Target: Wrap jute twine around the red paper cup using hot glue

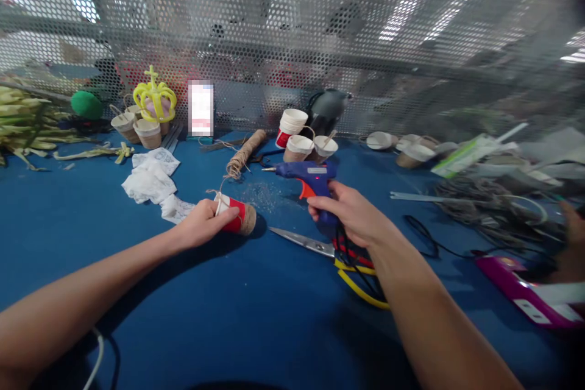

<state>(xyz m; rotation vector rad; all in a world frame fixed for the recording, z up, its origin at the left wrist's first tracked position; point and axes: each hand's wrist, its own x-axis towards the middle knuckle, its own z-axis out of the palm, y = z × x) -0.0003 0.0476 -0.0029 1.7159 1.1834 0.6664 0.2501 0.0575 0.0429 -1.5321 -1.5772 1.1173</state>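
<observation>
My left hand (208, 222) is closed round a red paper cup (235, 217) that lies tilted on its side, its base end wrapped in brown twine. A strand of twine runs from the cup up to a twine roll (247, 153) behind it. In my right hand (342, 210) is a blue hot glue gun (311, 172) with an orange trigger, held above the table. Its nozzle points left, and a small red light glows on its side. Below the gun lie large scissors (304, 241) with yellow and red handles, blades toward the cup.
Twine-wrapped cups (299, 147) stand at the back, beside stacked cups (292, 125). Crumpled white tissue (150, 177) lies near my left hand. A yellow crown ornament (155, 97) is back left. On the right are tangled grey cords (484, 210), a magenta power strip (516, 292) and another person's hand (573, 225).
</observation>
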